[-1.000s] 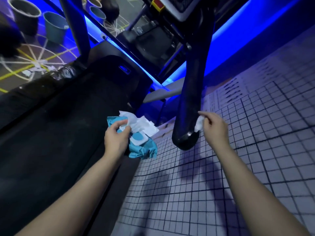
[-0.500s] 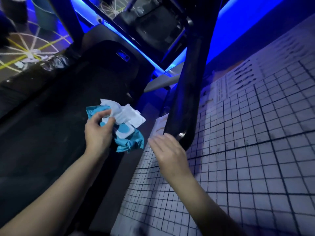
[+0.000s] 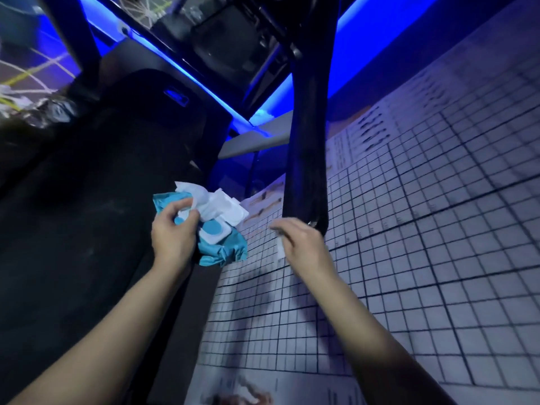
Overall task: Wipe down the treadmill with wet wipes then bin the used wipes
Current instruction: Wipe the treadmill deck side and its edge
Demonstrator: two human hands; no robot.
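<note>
At the centre of the frame, the likeliest trouble is the bunch of loose wipes [image 3: 217,200] riding on top of the teal wipe pack [image 3: 225,252]. They stick out past the pack's upper edge and seem pinned only by a thumb and fingertips, so a turn of the wrist could shed one onto the dark belt [image 3: 73,244] at the left or onto the tiled floor [image 3: 423,273] at the right. The pack's white flap stands open too, which I judge would let the remaining wipes dry out if it is left that way.

A second risk sits right of centre. The used wipe [image 3: 280,251] shows only as a narrow white strip hanging under the right hand [image 3: 305,244], and so slight a hold could let it drop before it reaches a bin. No bin shows anywhere in this view, so the wipe may have some way to travel.

The left hand [image 3: 174,233], just left of centre, is curled closed around the pack, its thumb pressing the loose wipes against it. The right hand is blurred. Its fingers reach toward the left, partly bent, and appear to pinch the used wipe beneath them. It lies just beside the foot of the treadmill post [image 3: 306,159], and whether it touches the post I cannot tell.
</note>
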